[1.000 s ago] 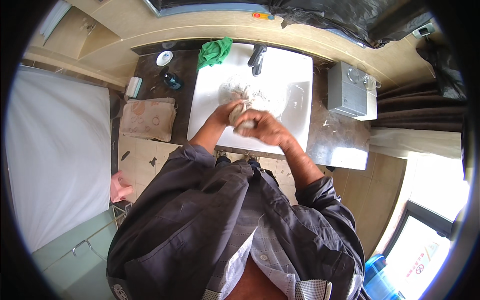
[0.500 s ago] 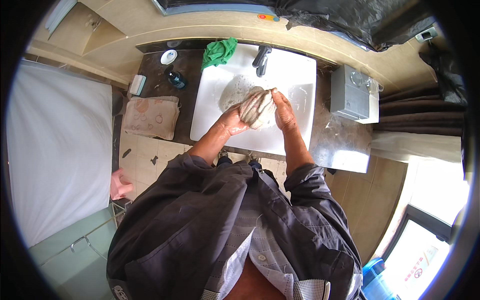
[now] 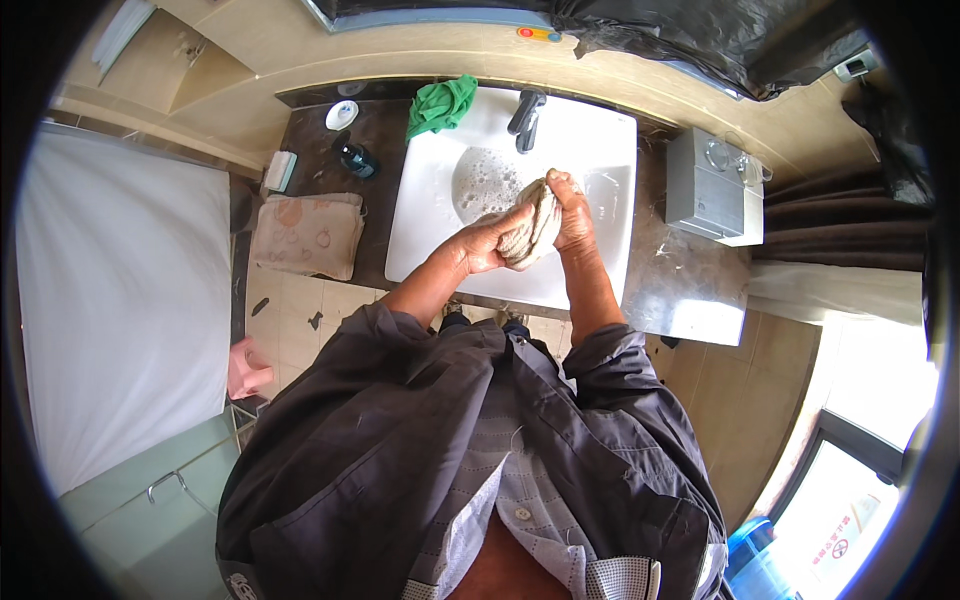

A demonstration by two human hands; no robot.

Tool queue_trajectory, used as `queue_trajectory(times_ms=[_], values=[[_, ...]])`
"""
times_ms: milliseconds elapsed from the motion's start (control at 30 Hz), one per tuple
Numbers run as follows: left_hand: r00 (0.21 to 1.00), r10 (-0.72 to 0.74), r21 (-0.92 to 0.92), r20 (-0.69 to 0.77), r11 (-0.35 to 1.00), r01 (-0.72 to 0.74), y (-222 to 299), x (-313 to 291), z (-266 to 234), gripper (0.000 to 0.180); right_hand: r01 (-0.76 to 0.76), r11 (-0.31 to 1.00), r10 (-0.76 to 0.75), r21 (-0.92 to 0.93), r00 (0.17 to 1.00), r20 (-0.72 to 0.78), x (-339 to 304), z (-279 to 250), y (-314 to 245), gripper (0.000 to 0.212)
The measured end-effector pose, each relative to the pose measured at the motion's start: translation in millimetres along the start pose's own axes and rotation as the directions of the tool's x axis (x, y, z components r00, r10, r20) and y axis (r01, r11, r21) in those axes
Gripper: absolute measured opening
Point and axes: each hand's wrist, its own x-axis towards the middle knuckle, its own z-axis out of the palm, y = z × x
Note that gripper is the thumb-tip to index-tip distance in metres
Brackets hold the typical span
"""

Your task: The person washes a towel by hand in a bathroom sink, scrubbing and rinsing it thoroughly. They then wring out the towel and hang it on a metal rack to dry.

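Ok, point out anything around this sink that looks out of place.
Two dark items lie on the floor tiles near the left end of the counter, as if dropped; too small to identify. The green cloth sits bunched on the back left corner of the sink, unlike the folded towel.

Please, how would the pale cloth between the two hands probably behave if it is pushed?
The cloth is probably floppy: it lies bunched and folded between the left hand and right hand. It may be wet and slippery, given the suds in the sink.
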Motion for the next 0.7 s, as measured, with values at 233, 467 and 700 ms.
queue_trajectory(times_ms=[233, 467, 700], values=[[0.999, 0.048, 0.507, -0.016, 0.861, -0.033, 12.9, 6.5, 4.8, 0.062, -0.092, 0.961, 0.090, -0.261, 0.996, -0.020, 5.4, 15.9, -19.8, 0.019], [0.954, 0.279, 0.907, -0.113, 0.420, -0.016, -2.6, 28.2, 15.5, 0.057, -0.011, 0.770, 0.039, -0.638, 0.999, 0.030, 18.0, 2.7, -7.0, 0.020], [0.889, 0.402, 0.974, -0.220, 0.141, 0.177, -25.9, 46.9, 19.1, 0.056, 0.028, 0.064, -0.210, -0.998, 0.978, 0.013, 13.2, 3.8, 15.0, 0.021]])
